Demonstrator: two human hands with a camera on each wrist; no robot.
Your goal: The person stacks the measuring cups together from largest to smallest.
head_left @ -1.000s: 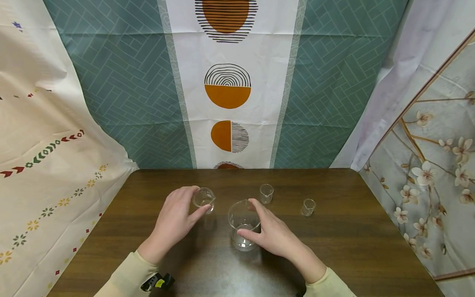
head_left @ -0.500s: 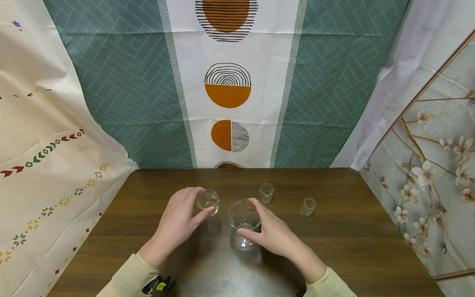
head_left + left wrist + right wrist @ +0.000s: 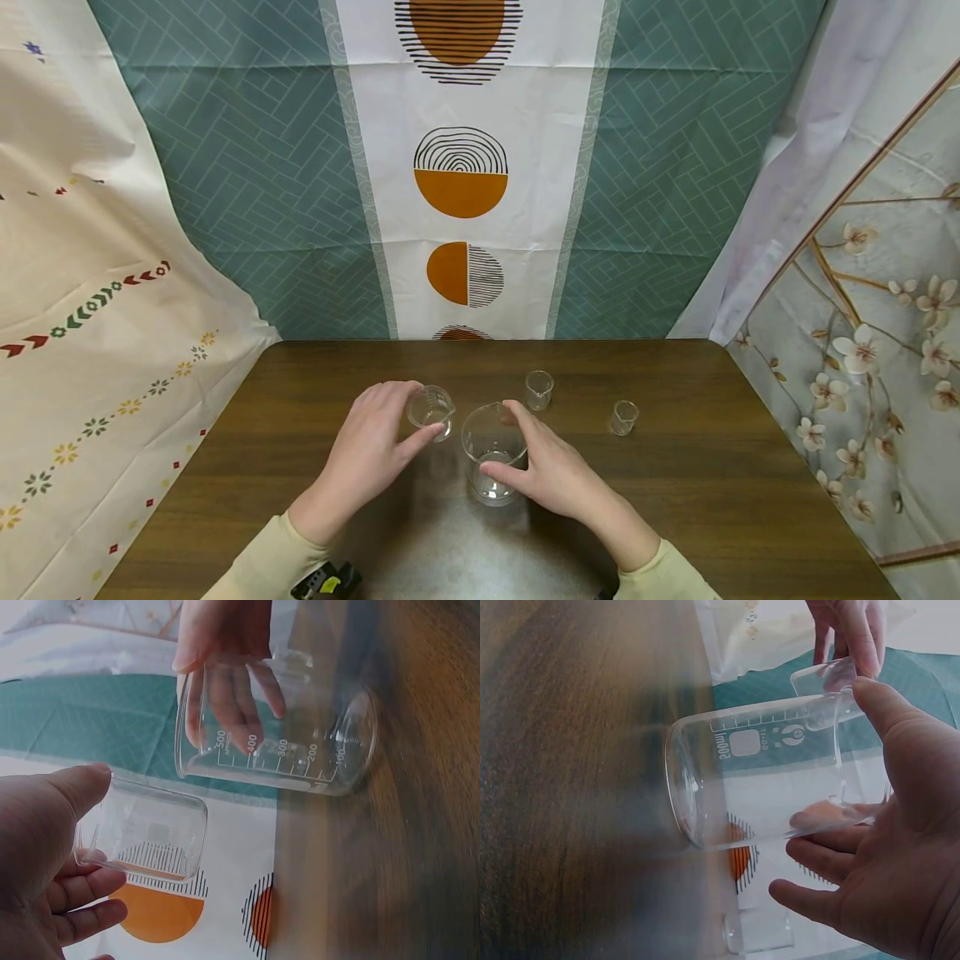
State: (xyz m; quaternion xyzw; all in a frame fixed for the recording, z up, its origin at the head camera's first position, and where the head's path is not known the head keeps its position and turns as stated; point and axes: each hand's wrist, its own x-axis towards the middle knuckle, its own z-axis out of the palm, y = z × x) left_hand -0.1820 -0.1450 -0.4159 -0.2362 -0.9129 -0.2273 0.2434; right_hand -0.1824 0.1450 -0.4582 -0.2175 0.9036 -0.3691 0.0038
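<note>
My left hand (image 3: 367, 446) grips a small clear glass beaker (image 3: 431, 410) near its rim, thumb on one side and fingers on the other. In the left wrist view this beaker (image 3: 154, 829) hangs above the table, its spout towards the right in the head view. Just to its right, a larger glass beaker (image 3: 491, 479) with a printed scale up to 500 ml stands upright on the table. My right hand (image 3: 551, 467) holds that one around its upper part, thumb and fingers spread about the wall. Both beakers look see-through, with no visible contents.
Behind the large beaker stands a smaller beaker (image 3: 538, 392) on the brown wooden table (image 3: 712, 500). Farther right is an even smaller one (image 3: 623, 419). A green and white patterned cloth (image 3: 480, 275) hangs along the table's back edge.
My left hand has carried the small beaker to the right and slightly nearer, closer to the large beaker. My right hand and the large beaker have stayed in place.
</note>
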